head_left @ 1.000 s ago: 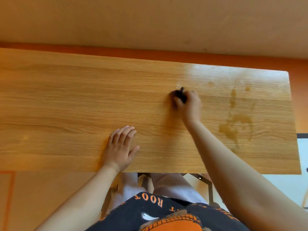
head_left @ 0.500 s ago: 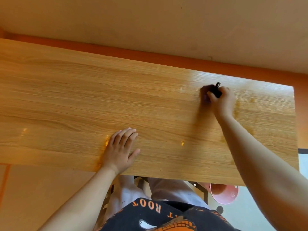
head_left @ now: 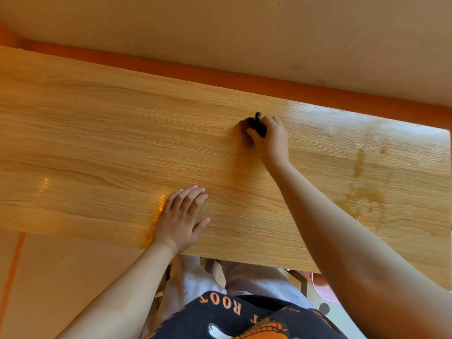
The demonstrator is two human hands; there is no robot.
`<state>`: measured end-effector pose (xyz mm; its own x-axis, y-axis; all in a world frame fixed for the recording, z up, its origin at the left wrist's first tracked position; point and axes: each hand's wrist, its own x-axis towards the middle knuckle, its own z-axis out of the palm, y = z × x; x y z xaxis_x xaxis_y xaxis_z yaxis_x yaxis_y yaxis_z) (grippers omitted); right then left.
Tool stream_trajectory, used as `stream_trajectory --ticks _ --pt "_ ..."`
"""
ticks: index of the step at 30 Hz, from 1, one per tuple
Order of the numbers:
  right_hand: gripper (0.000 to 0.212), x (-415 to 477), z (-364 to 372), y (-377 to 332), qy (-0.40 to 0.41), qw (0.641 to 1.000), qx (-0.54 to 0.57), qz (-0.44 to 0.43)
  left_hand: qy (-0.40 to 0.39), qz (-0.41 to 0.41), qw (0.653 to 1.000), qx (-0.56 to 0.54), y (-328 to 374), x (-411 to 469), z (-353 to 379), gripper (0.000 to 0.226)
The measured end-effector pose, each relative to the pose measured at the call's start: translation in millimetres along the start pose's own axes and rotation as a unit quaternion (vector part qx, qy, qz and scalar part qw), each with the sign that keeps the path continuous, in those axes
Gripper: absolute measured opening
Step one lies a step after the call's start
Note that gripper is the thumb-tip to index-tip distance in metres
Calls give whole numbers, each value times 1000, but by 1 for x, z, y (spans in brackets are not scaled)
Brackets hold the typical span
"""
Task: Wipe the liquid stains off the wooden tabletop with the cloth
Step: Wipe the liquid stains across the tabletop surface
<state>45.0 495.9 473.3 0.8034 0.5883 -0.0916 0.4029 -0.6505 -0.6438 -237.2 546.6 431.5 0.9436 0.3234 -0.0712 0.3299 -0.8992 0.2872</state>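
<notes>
My right hand (head_left: pixel 271 140) pinches the wadded black cloth (head_left: pixel 258 126) on the tabletop (head_left: pixel 97 143) left of the stains (head_left: pixel 364 192) (soft, light, best gripped by the wad); left hand (head_left: pixel 181 216) lies flat, fingers together, farther left of them.

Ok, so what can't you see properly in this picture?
All in the head view:
Cloth: mostly hidden inside the right hand; only a dark bit shows, so its shape is unclear.
Stains: may run on under the right arm, which covers that part.
Table: left end cut off by the picture's edge.
Pink thing: mostly hidden by table and arm; cannot tell what it is.
</notes>
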Motion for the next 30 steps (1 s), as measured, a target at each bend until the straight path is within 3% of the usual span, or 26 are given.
stream_trajectory --ticks 5,10,13,17,20,25,30 --pt "20 29 -56 64 91 988 -14 124 13 3 1000 -1 1 0 0 52" --pt "22 42 -78 96 198 942 20 270 22 5 1000 -2 1 0 0 52" --pt "21 49 -52 65 194 948 24 251 17 4 1000 0 1 0 -1 52" --pt "22 55 -9 8 90 991 -3 101 14 5 1000 1 1 -1 -2 52" --pt "24 58 4 -9 56 997 1 55 11 4 1000 0 3 -1 -2 52" --pt "22 63 -24 29 76 995 -19 55 6 3 1000 3 2 -2 -1 52" --pt "27 71 -79 92 147 973 -56 171 14 3 1000 -2 2 -1 -2 52"
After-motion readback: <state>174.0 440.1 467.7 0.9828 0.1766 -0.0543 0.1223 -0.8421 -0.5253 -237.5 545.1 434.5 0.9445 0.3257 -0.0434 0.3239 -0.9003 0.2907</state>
